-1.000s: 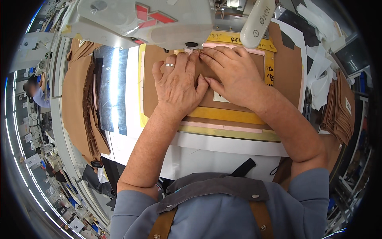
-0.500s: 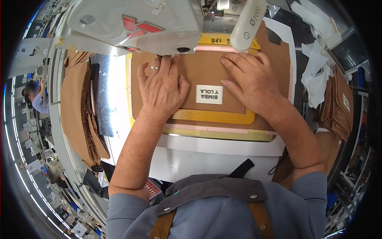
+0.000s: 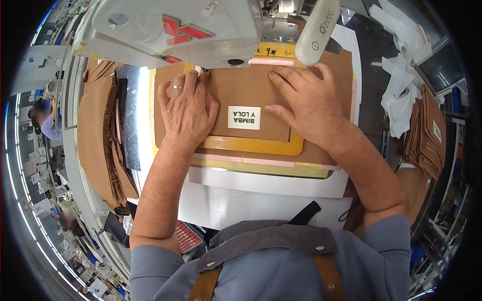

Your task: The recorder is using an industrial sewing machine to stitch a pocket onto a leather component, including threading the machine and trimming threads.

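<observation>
Where brown panel point(image 3: 241, 83) lies: flat, by machine head point(image 3: 165, 35) — long axis left-right
white label point(image 3: 244, 117): lengthwise left-right, print upside down
left hand point(image 3: 188, 113): unclenched on panel
right hand point(image 3: 311, 103): same — fingers spread

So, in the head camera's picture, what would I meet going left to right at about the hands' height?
A pile of brown pieces, the left hand, a white label, the right hand, then a second brown stack.

Wears blue-grey short-sleeved top point(image 3: 271, 273), dark grey flap point(image 3: 275, 237) with metal snaps point(image 3: 320, 248), brown straps point(image 3: 329, 273), silver ring point(image 3: 177, 87) on left hand point(image 3: 187, 113).
</observation>
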`<action>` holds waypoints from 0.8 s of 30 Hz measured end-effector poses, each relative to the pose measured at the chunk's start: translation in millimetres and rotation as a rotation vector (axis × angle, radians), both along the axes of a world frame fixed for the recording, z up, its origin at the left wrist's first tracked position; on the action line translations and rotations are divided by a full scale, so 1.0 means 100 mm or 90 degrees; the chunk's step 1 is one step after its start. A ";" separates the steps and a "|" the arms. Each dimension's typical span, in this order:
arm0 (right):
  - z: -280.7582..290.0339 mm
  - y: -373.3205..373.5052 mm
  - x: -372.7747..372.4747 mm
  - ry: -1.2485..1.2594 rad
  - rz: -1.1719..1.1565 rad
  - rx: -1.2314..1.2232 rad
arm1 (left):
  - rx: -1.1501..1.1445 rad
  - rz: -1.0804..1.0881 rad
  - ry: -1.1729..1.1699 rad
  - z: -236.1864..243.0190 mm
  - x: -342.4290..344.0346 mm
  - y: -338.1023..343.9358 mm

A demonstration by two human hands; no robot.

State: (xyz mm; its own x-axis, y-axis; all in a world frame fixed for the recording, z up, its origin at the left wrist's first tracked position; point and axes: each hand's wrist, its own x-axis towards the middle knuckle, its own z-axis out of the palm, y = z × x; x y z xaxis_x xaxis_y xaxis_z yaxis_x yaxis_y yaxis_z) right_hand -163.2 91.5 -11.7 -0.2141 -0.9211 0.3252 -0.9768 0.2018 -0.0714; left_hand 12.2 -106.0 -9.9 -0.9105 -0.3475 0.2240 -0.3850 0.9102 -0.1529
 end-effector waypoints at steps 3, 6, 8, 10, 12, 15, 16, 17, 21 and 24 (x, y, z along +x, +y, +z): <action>-0.02 -0.04 0.02 -0.018 0.004 0.004 | -0.023 -0.016 0.022 0.00 0.03 -0.05; -0.04 -0.07 0.02 -0.027 0.010 -0.006 | -0.013 -0.003 0.012 0.02 0.06 -0.09; -0.03 -0.08 0.03 -0.028 0.004 0.001 | 0.002 0.021 -0.012 0.03 0.09 -0.12; -0.05 -0.08 0.04 -0.017 0.003 0.000 | -0.001 0.023 -0.017 0.04 0.13 -0.16; -0.07 -0.08 0.03 -0.004 0.000 0.001 | -0.003 0.023 -0.019 0.03 0.14 -0.19; -0.09 -0.12 0.05 -0.013 0.002 -0.013 | -0.024 0.030 -0.028 0.04 0.17 -0.24; -0.09 -0.14 0.06 -0.012 0.010 -0.015 | -0.020 0.038 -0.038 0.04 0.18 -0.26; -0.10 -0.16 0.07 -0.011 0.019 -0.017 | -0.017 0.047 -0.048 0.04 0.19 -0.28; -0.11 -0.22 0.10 -0.031 0.030 -0.054 | -0.022 0.051 -0.042 0.05 0.25 -0.34; -0.06 -0.27 0.14 -0.077 0.028 -0.025 | -0.025 0.048 -0.034 0.06 0.28 -0.40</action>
State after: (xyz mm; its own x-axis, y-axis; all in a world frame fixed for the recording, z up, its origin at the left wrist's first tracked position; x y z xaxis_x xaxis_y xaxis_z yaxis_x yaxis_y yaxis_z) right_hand -149.3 64.3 -18.0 -0.2134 -0.9175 0.3355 -0.9685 0.1537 -0.1959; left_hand 40.4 -146.4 -3.6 -0.8929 -0.4081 0.1901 -0.4430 0.8716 -0.2099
